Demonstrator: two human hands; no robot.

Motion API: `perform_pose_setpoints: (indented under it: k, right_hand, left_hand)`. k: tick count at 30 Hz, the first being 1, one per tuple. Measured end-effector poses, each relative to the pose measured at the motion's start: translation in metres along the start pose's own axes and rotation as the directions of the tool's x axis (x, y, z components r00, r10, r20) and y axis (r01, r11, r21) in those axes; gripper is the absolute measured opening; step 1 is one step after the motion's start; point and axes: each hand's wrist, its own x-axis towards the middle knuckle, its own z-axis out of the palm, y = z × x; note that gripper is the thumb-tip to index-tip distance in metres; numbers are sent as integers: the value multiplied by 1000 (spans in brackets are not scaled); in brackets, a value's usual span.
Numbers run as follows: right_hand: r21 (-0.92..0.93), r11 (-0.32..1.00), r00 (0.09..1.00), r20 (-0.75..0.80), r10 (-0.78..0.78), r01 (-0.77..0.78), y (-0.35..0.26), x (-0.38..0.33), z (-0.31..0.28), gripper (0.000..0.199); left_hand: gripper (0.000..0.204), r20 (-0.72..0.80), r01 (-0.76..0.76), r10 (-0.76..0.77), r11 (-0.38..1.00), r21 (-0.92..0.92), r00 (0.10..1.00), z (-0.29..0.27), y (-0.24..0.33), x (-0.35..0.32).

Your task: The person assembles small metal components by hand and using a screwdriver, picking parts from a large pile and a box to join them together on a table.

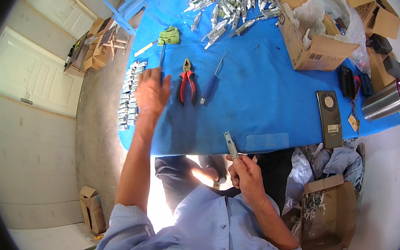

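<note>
My right hand (247, 175), close to the table's near edge, grips a narrow silver metal fitting (230, 144) that points up and away from me. My left hand (152, 90) is over the left side of the table, thumb apart from the fingers, slightly blurred. A thin tool shaft (162, 55) runs up from behind its fingers; any handle is hidden. Beside this hand, small metal fittings (127, 105) stand in a row along the left edge. To its right lie red-and-black pliers (188, 82) and a blue-handled screwdriver (210, 87).
A blue-covered table (252, 94) carries a heap of metal fittings (232, 4), a green cloth (169, 35), a cardboard box (315, 51), a dark phone (328, 121) and a steel flask (390, 98). Right of my legs stands an open carton (329, 216). A blue chair (125, 5) is far left.
</note>
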Motion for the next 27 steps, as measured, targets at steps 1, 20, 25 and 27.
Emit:
perform_pose_setpoints:
  k: [1,20,25,27]
  right_hand:
    - [-4,1000,1000,11,-12,12,-1,-2,0,26]
    - [-562,811,985,39,-166,159,-14,6,-7,31]
    - [-566,815,990,14,-143,126,-20,1,0,33]
    - [-639,758,989,28,-147,130,-16,5,-5,32]
  left_hand:
    - [30,-2,7,-7,997,77,1000,-1,-15,3]
    - [31,647,655,-108,175,-735,755,-133,-9,-96]
    - [36,469,213,229,668,-713,853,-176,5,-151]
    - [37,509,263,192,676,-688,839,-185,12,-159]
